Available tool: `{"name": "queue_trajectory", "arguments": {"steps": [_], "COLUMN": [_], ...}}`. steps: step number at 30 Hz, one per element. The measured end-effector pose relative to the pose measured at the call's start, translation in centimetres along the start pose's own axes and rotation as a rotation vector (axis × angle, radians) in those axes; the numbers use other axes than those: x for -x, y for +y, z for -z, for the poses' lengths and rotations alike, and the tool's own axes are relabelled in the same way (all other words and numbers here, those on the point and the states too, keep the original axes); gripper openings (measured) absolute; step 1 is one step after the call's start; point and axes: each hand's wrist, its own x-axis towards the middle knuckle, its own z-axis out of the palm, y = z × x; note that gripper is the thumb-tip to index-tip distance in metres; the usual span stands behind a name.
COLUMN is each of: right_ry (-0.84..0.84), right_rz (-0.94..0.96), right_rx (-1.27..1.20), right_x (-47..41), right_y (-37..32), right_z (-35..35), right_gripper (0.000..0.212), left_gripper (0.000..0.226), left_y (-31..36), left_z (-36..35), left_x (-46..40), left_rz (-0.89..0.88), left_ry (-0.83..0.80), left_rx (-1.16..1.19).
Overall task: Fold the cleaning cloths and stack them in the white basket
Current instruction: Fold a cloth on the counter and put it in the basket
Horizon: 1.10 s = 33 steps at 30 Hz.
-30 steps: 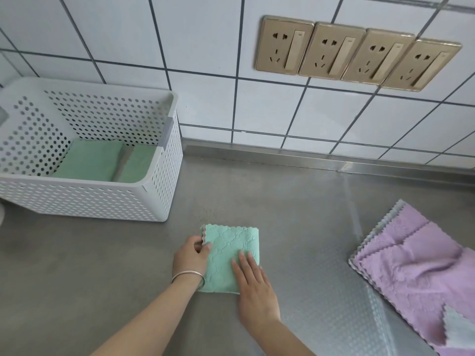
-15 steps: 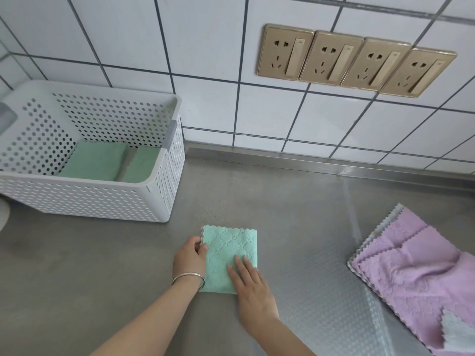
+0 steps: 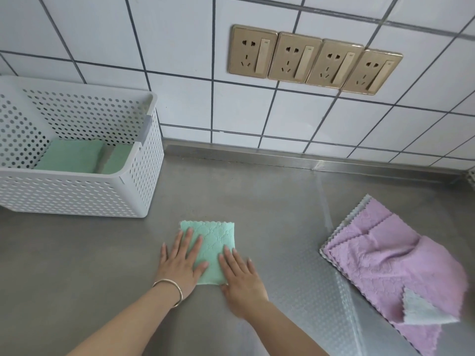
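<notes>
A folded mint-green cloth (image 3: 214, 242) lies on the steel counter in front of me. My left hand (image 3: 180, 263) lies flat with straight fingers across its left side, a bracelet on the wrist. My right hand (image 3: 240, 276) presses flat on its lower right corner. The white perforated basket (image 3: 133, 191) stands at the far left and holds two folded green cloths (image 3: 72, 156) side by side. A pile of unfolded purple cloths (image 3: 388, 263) lies at the right, with a pale grey corner (image 3: 421, 312) showing on top.
A tiled wall with a row of gold sockets (image 3: 313, 60) rises behind the counter. Bare steel counter (image 3: 257, 191) stretches between the basket and the purple pile.
My left hand has gone from curled at the cloth's left edge to flat on top of it. My right hand has slid down toward the lower right corner.
</notes>
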Motion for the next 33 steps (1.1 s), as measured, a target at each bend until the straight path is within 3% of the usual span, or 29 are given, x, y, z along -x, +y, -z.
{"name": "queue_trajectory", "arguments": {"steps": [2, 5, 7, 9, 10, 12, 15, 19, 23, 27, 30, 33], "right_ry": [-0.035, -0.053, -0.002, 0.107, 0.174, 0.248, 0.176, 0.079, 0.179, 0.447, 0.661, 0.795], "right_rz": [-0.003, -0.012, -0.030, -0.090, -0.145, -0.321, -0.555, -0.653, -0.701, -0.640, -0.505, -0.328], "right_rx": [0.043, 0.031, -0.046, -0.204, -0.305, -0.541, -0.812, -0.963, -1.064, -1.172, -1.258, -1.310], "right_x": [-0.2, -0.1, -0.2, -0.3, -0.4, -0.9, -2.2, -3.1, -1.8, 0.4, 1.2, 0.0], "right_y": [0.3, 0.0, -0.3, -0.4, -0.4, -0.5, -0.5, -0.8, -1.9, -5.7, -10.1, -14.8], "right_z": [0.1, 0.7, 1.0, 1.8, 2.1, 2.7, 3.5, 4.1, 4.6, 9.9, 16.5, 23.5], "right_gripper": [0.063, 0.070, 0.066, 0.055, 0.050, 0.045, 0.037, 0.020, 0.018, 0.016, 0.015, 0.021], "left_gripper": [0.099, 0.086, 0.077, 0.064, 0.055, 0.045, 0.046, 0.043, 0.032, 0.022, 0.027, 0.017], "left_y": [0.2, 0.9, 1.4, 2.0, 2.2, 2.2, 2.0, 1.6, 1.4, -1.5, -5.3, -9.8], "left_z": [0.6, 1.8, 2.2, 2.5, 2.7, 2.9, 2.9, 3.4, 6.0, 12.7, 19.6, 26.9], "left_x": [0.1, 0.3, 0.6, 1.1, 1.3, 1.5, 1.2, 0.5, 1.0, 2.3, 3.2, 3.7], "left_rz": [0.029, 0.056, 0.150, 0.386, 0.521, 0.709, 0.775, 0.726, 0.573, 0.231, -0.090, -0.293], "left_ry": [-0.066, -0.108, 0.050, 0.316, 0.372, 0.246, 0.056, -0.008, 0.012, 0.261, 0.540, 0.782], "left_rx": [0.003, 0.044, 0.210, 0.443, 0.514, 0.524, 0.478, 0.539, 0.771, 0.915, 0.981, 0.971]}}
